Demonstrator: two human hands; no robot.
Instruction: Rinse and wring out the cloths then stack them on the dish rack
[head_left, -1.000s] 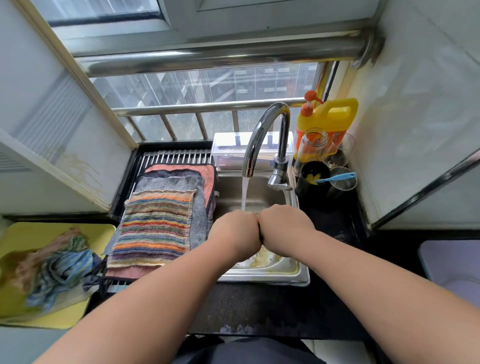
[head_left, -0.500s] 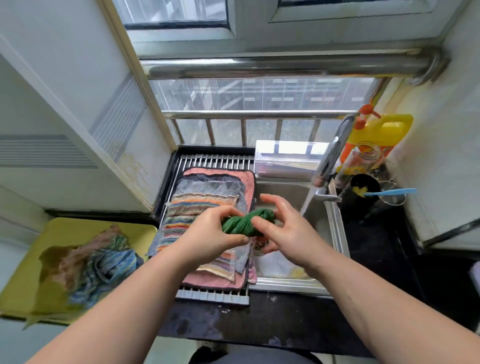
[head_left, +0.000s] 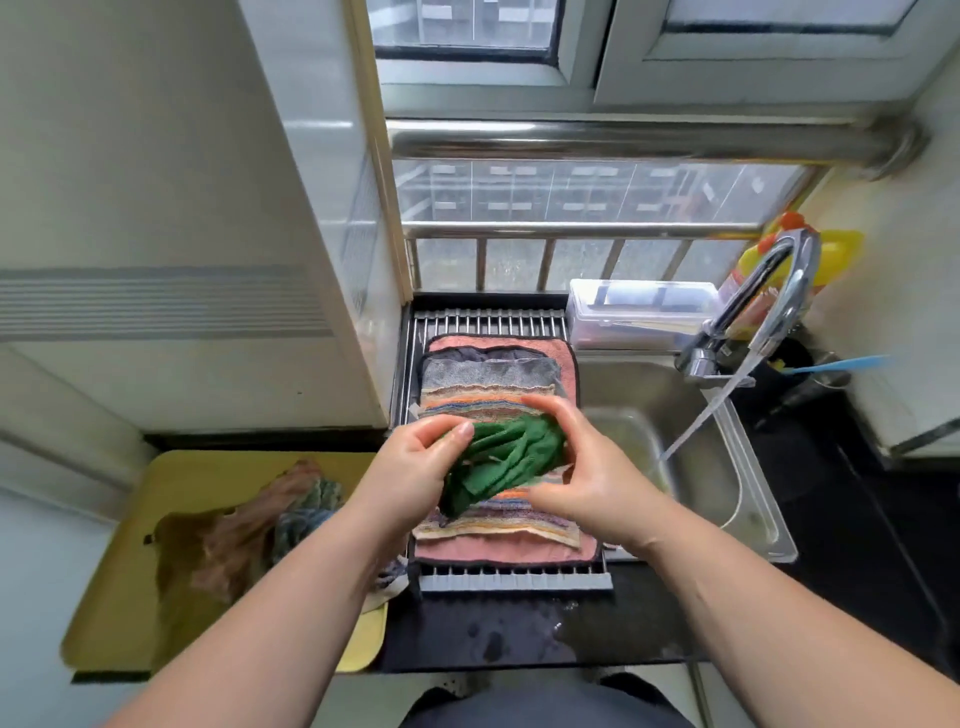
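Observation:
A crumpled green cloth hangs between my two hands, just above the stack on the dish rack. My left hand pinches its left end with thumb and fingers. My right hand grips its right side, fingers curled over the top. Beneath lies a striped cloth on a grey cloth, with a pink cloth at the bottom. Several more crumpled cloths sit on a yellow tray at the left.
The steel sink is right of the rack, and its tap runs a stream of water. Behind the sink stand a clear plastic box, a yellow bottle and a dark cup with a blue brush. The black counter front is wet.
My hands moved left from under the tap to above the rack. The green cloth, twisted tight half a second ago, now hangs looser and partly unfolded between them.

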